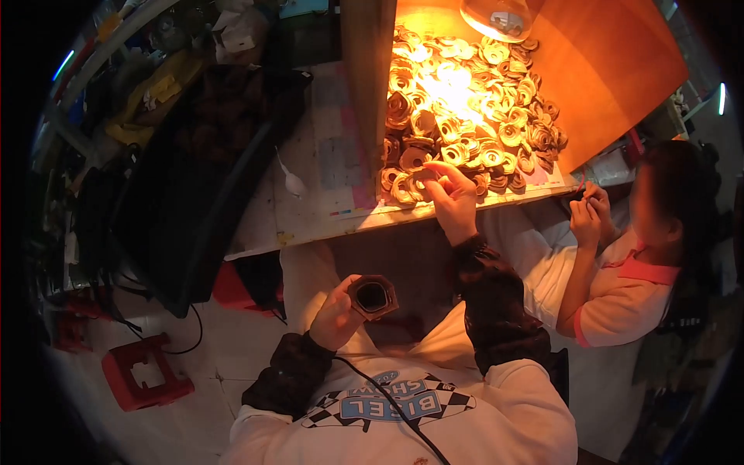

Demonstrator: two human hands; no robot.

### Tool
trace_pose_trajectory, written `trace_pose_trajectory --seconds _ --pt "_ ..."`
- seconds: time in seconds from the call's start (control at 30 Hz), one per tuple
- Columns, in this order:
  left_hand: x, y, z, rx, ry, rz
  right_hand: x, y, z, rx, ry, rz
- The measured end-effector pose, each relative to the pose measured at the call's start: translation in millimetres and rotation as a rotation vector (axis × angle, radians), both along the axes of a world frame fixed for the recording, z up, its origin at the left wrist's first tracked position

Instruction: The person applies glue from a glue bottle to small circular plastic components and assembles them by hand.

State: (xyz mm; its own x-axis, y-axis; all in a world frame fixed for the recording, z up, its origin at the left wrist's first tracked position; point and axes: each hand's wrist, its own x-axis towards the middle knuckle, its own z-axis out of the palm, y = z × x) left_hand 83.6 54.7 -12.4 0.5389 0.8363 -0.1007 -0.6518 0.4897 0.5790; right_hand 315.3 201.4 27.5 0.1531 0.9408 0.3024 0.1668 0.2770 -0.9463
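The left hand (pixel 333 321) had its thumb and fingers closed on the left side of a hollow brown piece (pixel 388 307), which stuck out to the right of them with its dark opening facing up, over the person's lap. The right hand (pixel 453 203) had its thumb and fingertips drawn narrowly together at a small brown piece (pixel 423 176) on the near edge of the heap; whether they gripped it or only touched it, I couldn't tell. Beyond those fingertips the pile of ring-shaped pieces (pixel 508 133) spread across the table (pixel 310 221), glaring under a lamp (pixel 500 22) between wooden panels (pixel 612 85). A black bin (pixel 174 225) stood to the left, and at the right a co-worker (pixel 624 298) sat with both hands raised together.
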Motion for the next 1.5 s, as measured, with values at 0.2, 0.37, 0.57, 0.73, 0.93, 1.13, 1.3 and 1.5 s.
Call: trace_pose_trajectory --seconds 0.2,0.37,0.57,0.73,0.93,1.13,1.3,1.5 --pt "-6.0 -7.3 -5.4 -0.017 -0.047 0.069 -14.2 -8.7 -5.4 0.046 -0.397 -0.139" --pt "-8.3 -3.8 -7.1 -0.034 -0.088 0.062 -6.4 -30.0 -3.6 0.072 -0.317 -0.019" --pt "-5.6 1.0 -5.1 -0.043 -0.130 0.014 -1.1 -36.5 -6.9 0.290 -0.784 -0.165" --pt "-5.6 2.4 -0.5 -0.052 -0.126 0.060 -1.1 -25.1 -9.6 0.543 -1.065 -0.159" --pt "-4.3 3.8 -13.6 -0.173 -0.167 0.058 5.5 -38.9 3.9 0.685 -1.021 -0.207" --pt "-1.8 1.2 -20.6 -0.227 -0.032 0.126 -13.9 -120.0 25.1 0.494 -0.746 -0.019" --pt "3.3 -1.7 -28.5 -0.261 0.062 -0.006 -27.2 -170.6 -1.7 0.317 -0.670 0.083" --pt "14.3 -6.8 -26.2 -0.242 0.153 -0.106 -29.9 -192.8 -15.3 0.235 -0.558 0.181"
